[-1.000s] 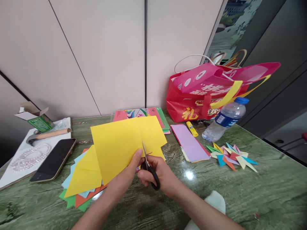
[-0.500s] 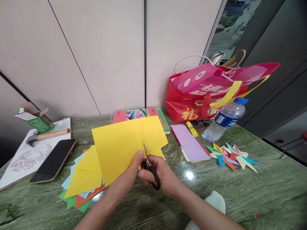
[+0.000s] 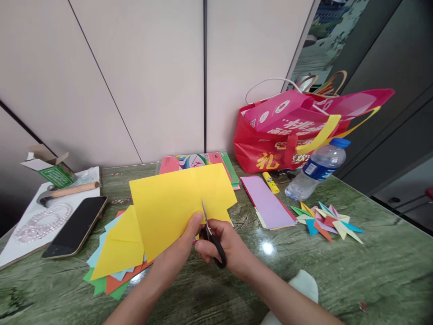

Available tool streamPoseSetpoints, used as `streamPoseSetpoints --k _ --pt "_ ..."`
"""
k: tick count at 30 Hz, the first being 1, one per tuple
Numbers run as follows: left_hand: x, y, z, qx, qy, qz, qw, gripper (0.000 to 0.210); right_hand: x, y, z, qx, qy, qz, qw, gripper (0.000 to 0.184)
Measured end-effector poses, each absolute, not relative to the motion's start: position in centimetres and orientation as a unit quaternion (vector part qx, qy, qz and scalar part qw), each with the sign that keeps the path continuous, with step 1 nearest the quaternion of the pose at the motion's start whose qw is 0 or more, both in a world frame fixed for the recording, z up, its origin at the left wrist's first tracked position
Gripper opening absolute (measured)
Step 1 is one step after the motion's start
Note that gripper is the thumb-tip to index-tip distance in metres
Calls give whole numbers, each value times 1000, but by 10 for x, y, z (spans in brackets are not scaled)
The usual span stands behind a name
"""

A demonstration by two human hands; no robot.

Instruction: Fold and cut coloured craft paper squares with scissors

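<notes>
green table point(image 3: 389, 271): it ran beneath your work, glossy and veined.
red bag point(image 3: 248, 151): it stood at the back, well apart from your hands.
yellow sheet point(image 3: 169, 207): you had it raised in front of you, tilted, its right edge stepped. its lower left side overlapped the fanned pile in view; whether they touched, you could not tell. if they did, a tug could have dragged the top paper along.
fanned pile point(image 3: 118, 253): it lay left of your work, yellow on top of pale blue, orange and green.
left hand point(image 3: 182, 241): you were pinching the sheet near its lower edge, thumb on the near face. with support at that one place, the far corners could have swung and bent the cut off line.
right hand point(image 3: 226, 241): your fingers were wrapped around the handles.
scissors point(image 3: 211, 237): one blade lay over the sheet's face, pointing away from you; the other was hidden, so their gap could not be told.
left thumb point(image 3: 195, 222): it sat just beside the blade. a leftward slip of your wrist could have nicked it.
</notes>
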State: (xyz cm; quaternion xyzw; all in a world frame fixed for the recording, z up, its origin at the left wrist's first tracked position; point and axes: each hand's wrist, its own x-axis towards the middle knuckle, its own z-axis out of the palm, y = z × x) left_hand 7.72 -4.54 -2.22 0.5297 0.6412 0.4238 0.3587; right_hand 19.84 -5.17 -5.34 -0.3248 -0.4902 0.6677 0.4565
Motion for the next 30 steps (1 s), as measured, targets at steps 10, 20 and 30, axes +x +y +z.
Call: streamPoseSetpoints --k 10,20,30 --pt "78 -44 -24 503 647 435 372 46 198 -51 -52 -320 -462 687 461 37" --pt "77 -43 -27 503 629 450 385 46 200 -51 -53 -323 -469 681 461 35" --pt "78 -44 -28 484 632 462 391 43 199 -52 -51 -320 -477 680 454 32"
